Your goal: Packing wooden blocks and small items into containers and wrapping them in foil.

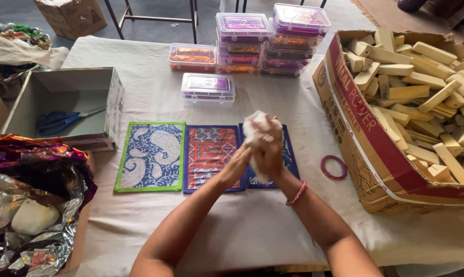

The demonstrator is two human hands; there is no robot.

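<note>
the fingers of both hands are curled shut around a soft white lump of cloth or dough-like material (257,127), pressed between the palms as if being kneaded or rubbed; which it is cannot be told. the left hand (242,160) cups from below at 7 o'clock of the lump, and the right hand (270,151), with a pink bangle on its wrist (296,194), wraps over it, so the lump stays raised above the cloth-covered worktop (150,66).

directly beneath lie three printed fabric mats in a row: a green-bordered blue paisley mat (150,156) at 9 o'clock, a red-and-blue patterned mat (209,154), and a dark blue mat (291,154) partly hidden. a loose pink ring (334,167) lies at 3 o'clock. beyond it stands a large cardboard box of pale wooden blocks (411,102). clear plastic boxes with bright contents (252,43) are stacked at 12 o'clock.
</note>
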